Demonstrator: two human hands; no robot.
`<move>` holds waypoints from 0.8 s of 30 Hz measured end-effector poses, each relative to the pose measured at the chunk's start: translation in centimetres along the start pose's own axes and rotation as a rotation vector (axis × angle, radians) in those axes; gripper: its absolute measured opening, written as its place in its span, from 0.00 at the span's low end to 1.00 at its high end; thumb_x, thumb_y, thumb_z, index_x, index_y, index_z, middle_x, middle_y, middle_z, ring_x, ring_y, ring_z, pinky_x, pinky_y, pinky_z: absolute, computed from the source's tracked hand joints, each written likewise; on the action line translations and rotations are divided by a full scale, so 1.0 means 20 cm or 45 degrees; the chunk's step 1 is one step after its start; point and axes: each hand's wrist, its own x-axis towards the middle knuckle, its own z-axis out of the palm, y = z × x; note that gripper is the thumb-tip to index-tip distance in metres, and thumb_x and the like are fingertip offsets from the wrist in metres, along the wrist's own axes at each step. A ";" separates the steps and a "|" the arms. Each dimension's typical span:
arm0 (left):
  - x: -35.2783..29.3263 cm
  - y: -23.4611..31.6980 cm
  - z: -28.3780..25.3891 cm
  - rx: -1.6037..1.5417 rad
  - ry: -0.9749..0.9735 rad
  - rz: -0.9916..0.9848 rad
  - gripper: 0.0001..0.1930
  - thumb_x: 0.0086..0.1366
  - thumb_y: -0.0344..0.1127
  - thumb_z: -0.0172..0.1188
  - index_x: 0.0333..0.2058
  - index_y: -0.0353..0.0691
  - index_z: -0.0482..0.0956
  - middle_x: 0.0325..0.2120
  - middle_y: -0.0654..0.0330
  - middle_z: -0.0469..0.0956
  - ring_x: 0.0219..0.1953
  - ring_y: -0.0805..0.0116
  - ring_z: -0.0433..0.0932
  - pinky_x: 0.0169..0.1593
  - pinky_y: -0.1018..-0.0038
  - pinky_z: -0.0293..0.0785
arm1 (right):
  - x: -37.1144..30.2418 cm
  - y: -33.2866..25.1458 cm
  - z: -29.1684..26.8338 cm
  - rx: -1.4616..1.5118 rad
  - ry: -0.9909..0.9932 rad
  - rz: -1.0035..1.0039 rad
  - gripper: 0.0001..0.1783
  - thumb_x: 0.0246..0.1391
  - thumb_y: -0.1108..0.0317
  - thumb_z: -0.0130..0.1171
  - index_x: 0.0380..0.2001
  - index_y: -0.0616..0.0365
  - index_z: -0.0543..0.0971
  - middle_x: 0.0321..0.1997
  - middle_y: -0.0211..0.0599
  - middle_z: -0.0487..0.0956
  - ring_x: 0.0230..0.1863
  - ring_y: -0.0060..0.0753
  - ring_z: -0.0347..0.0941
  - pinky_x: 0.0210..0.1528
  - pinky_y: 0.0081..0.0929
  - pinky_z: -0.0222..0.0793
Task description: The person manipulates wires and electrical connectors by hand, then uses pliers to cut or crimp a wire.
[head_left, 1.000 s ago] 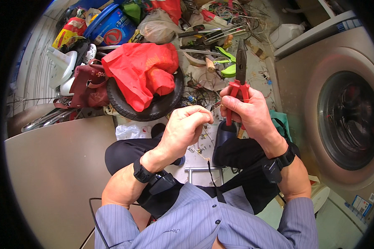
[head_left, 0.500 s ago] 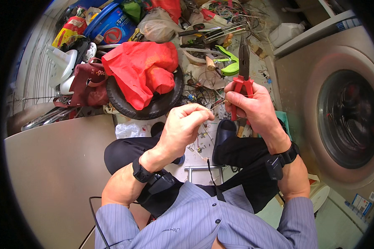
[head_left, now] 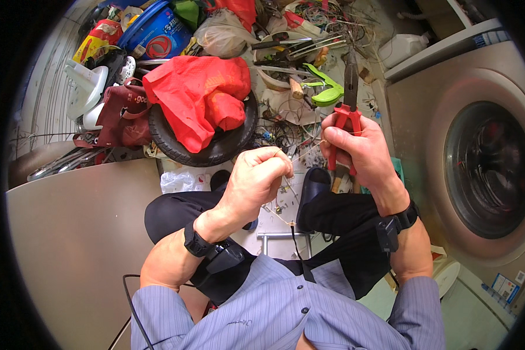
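My right hand (head_left: 359, 146) is closed around long-nose pliers (head_left: 350, 79) with red handles, their dark jaws pointing away from me. A thin, light-coloured wire (head_left: 307, 153) runs from its thumb and finger across to my left hand (head_left: 261, 179). There the fingers are closed in a pinch on the wire. From below the left hand, a pale strand (head_left: 279, 217) slants down to the end of a black cord (head_left: 297, 248) near my lap. Whether this strand is the same wire I cannot tell.
A red cloth bag (head_left: 195, 96) lies on a black tyre (head_left: 175, 149). Beyond are a blue bucket (head_left: 157, 35), tangled wires (head_left: 332, 17) and a green-handled tool (head_left: 328, 93). A front-loading washing machine (head_left: 417, 105) stands at the right; a smooth beige panel (head_left: 87, 233) is at the left.
My hands have moved slightly apart, and the wire between them is longer and straighter. The pliers have shifted a little right, still in my right hand.
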 end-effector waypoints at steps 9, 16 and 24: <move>-0.01 0.00 -0.03 -0.052 -0.034 -0.028 0.08 0.60 0.27 0.48 0.31 0.31 0.76 0.12 0.62 0.68 0.09 0.79 0.57 0.14 0.80 0.54 | 0.02 0.02 -0.02 -0.014 0.017 -0.005 0.09 0.60 0.69 0.62 0.40 0.60 0.77 0.29 0.31 0.78 0.28 0.20 0.76 0.25 0.17 0.71; -0.02 0.03 -0.02 -0.120 -0.014 -0.064 0.11 0.65 0.31 0.47 0.34 0.30 0.78 0.13 0.59 0.71 0.09 0.79 0.57 0.15 0.80 0.58 | 0.03 0.03 -0.01 -0.023 0.037 0.019 0.09 0.60 0.68 0.62 0.41 0.59 0.77 0.28 0.30 0.78 0.28 0.20 0.76 0.25 0.16 0.70; -0.01 -0.02 -0.03 -0.083 0.001 -0.065 0.07 0.68 0.33 0.56 0.33 0.36 0.78 0.15 0.62 0.74 0.11 0.80 0.67 0.16 0.84 0.61 | 0.05 0.05 -0.01 -0.054 0.084 -0.020 0.08 0.60 0.68 0.62 0.40 0.59 0.78 0.29 0.30 0.78 0.28 0.22 0.77 0.27 0.17 0.70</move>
